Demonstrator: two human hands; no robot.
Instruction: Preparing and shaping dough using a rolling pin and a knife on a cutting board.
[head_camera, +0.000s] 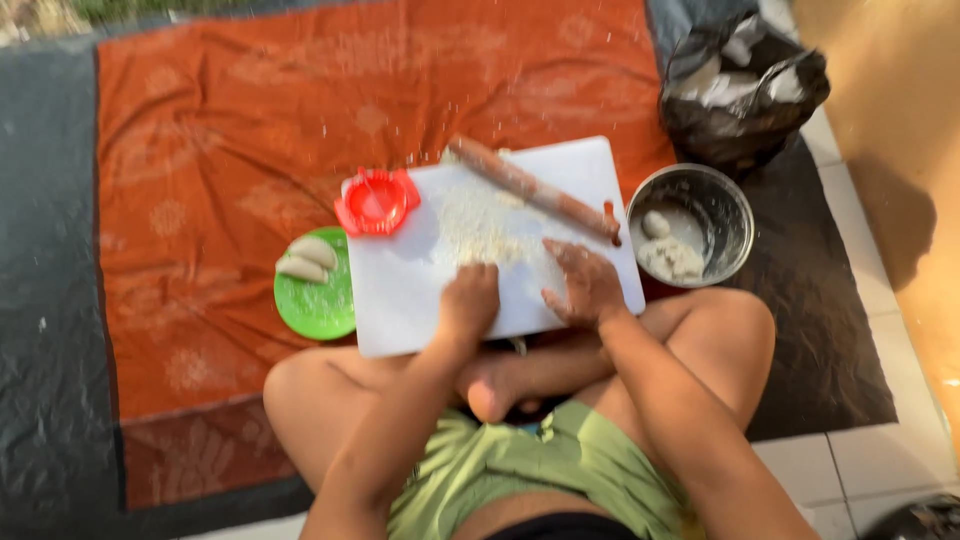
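Observation:
I sit cross-legged behind a white cutting board (400, 290) dusted with flour (480, 230). My left hand (468, 302) rests curled on the board's near part; whether it holds dough I cannot tell. My right hand (585, 285), floury, lies flat with fingers spread on the board beside it. A wooden rolling pin (535, 190) lies diagonally across the board's far right corner. A red dumpling press (376, 202) sits at the board's far left corner. Two shaped dumplings (305, 260) lie on a green plate (320, 305) to the left.
A metal bowl (715, 205) with dough pieces stands right of the board. A black plastic bag (740, 90) with white contents lies beyond it. Everything rests on an orange patterned cloth (230, 150) over a dark sheet (45, 300). White floor tiles (880, 460) lie at right.

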